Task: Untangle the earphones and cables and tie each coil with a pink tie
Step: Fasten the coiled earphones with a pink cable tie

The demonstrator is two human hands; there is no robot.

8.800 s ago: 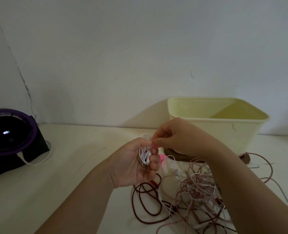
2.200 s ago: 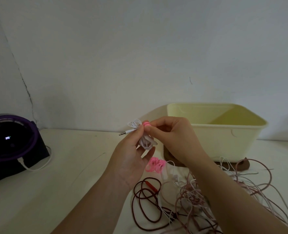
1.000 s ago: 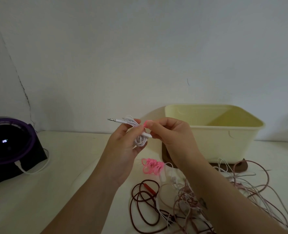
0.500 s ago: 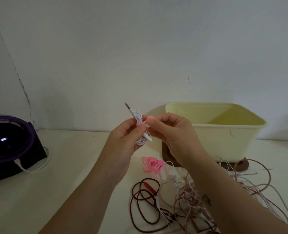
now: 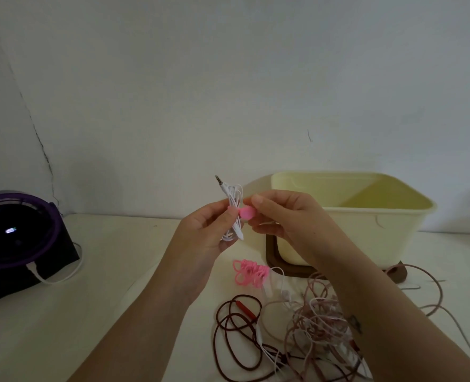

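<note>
Coil (image 5: 234, 209) upended: left hand (image 5: 200, 239) grips; right hand (image 5: 286, 216), tie (image 5: 246, 212).

no legible text or labels, bright mark on black device (image 5: 21, 244) unreadable

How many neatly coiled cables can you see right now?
1: the white coil in the left hand, the right hand pinching a pink tie on it. Others may hide in the tangle or the tub.
</note>
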